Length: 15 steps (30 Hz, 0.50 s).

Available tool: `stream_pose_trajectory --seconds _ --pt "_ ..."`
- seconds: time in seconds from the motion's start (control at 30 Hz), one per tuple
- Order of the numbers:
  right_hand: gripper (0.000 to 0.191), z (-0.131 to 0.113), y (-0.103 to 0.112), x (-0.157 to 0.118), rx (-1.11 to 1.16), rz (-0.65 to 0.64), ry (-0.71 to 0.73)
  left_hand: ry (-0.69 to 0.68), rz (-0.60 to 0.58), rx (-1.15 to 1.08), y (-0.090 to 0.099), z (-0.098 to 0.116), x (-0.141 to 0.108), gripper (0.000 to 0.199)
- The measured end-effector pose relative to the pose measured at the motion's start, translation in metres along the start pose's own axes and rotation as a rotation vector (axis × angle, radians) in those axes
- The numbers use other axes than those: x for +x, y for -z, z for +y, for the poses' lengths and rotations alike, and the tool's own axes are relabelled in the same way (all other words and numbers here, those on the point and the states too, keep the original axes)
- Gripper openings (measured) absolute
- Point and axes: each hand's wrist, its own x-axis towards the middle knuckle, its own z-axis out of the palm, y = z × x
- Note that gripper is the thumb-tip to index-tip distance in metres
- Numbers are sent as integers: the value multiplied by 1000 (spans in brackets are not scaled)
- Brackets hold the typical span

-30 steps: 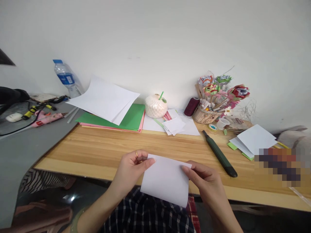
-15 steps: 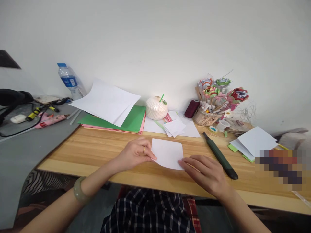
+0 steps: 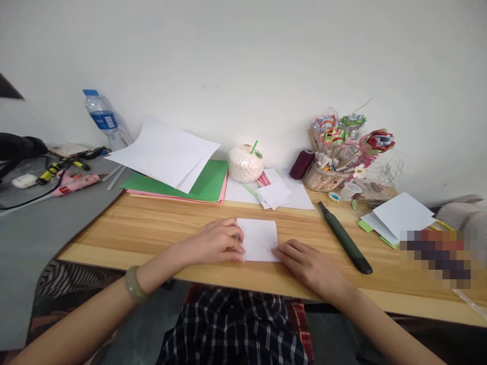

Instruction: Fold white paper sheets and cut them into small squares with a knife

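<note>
A small white sheet of paper (image 3: 259, 239) is at the front of the wooden table, its upper right corner rounded over as if the sheet is bent. My left hand (image 3: 216, 241), with a ring on one finger, has its curled fingers and thumb closed on the paper's left edge. At the lower right corner, my right hand (image 3: 306, 262) grips the sheet between fingertips and thumb. The thumb there is mostly hidden. A dark green penknife-shaped cutter (image 3: 345, 239) lies to the right of my right hand.
Behind the hands are stacked coloured sheets (image 3: 211, 183) under white paper (image 3: 160, 151), a white netted round ornament (image 3: 245, 165), small paper pieces (image 3: 273, 194), a thread spool (image 3: 302, 165) and a basket of paper flowers (image 3: 323, 177). A pink glue gun (image 3: 76, 183) lies left.
The small sheet has come down flatter and closer to the table and looks narrower. Both hands have moved with it, my right hand a little leftward. The head view has shifted slightly.
</note>
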Motion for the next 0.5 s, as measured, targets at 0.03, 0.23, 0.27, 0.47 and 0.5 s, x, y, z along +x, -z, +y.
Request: stream_pose_trajectory --seconds 0.03,0.23,0.27,0.47,0.5 --pt "32 0 0 -2 12 -5 -12 2 3 17 1 2 -1 21" --pt "31 -2 -5 -5 48 -3 -63 15 7 211 -12 17 -2 19" --pt "31 -3 -6 -5 50 -1 -66 20 -6 261 -16 20 -1 18" --pt "34 -3 -4 -9 55 -12 -74 4 -32 444 -24 29 5 29" --pt "35 -3 -3 -11 57 -13 -73 1 -42 449 -23 29 6 29"
